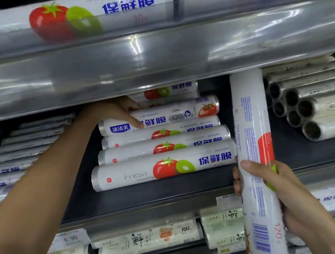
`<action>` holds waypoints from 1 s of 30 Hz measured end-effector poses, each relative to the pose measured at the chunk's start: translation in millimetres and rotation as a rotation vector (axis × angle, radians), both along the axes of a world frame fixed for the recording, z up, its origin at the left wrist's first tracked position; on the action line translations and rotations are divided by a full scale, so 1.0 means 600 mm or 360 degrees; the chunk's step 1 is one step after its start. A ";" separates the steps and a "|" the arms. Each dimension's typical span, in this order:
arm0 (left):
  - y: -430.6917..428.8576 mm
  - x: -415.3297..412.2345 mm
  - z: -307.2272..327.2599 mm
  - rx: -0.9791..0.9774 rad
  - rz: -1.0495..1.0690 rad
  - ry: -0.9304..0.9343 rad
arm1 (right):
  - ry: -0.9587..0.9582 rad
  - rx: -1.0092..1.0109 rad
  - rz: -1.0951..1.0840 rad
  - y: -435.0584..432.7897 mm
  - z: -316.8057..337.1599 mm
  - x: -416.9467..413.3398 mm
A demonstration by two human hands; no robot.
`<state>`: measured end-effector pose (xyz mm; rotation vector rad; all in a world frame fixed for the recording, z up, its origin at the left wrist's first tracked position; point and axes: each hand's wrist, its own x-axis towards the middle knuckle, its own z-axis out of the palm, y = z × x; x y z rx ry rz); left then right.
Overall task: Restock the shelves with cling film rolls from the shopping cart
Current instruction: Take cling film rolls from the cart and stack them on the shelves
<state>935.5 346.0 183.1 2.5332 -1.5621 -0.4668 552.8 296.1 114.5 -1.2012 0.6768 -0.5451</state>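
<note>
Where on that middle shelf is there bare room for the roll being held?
Bare shelf runs in front of the front tomato roll, and a gap lies between the centre stack and the end-on tubes, partly behind the held roll. The stack itself is crowded, with the left hand holding the blue-label roll.

A single head-worn camera looks forward, close to the shelf (149, 196), with both arms extending into frame from below. The left hand (114, 112) sits left of centre, higher than the right hand (274, 181) at lower right.
</note>
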 end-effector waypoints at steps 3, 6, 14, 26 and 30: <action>-0.005 -0.002 -0.010 -0.0068 0.0018 -0.0006 | -0.0004 -0.0015 -0.0001 -0.002 -0.001 -0.001; -0.013 -0.012 -0.018 -0.0313 0.0038 -0.0063 | 0.0000 -0.0052 0.0003 -0.005 0.000 -0.005; -0.007 -0.029 -0.016 -0.0236 -0.0068 0.0104 | -0.0028 -0.0050 -0.0020 -0.007 -0.004 -0.014; -0.036 -0.015 -0.040 -0.0852 0.0172 0.0095 | 0.0000 -0.0044 -0.0017 -0.003 -0.006 -0.017; -0.066 -0.004 -0.057 -0.0947 0.0277 0.0029 | -0.0011 -0.0058 -0.0020 -0.005 -0.009 -0.021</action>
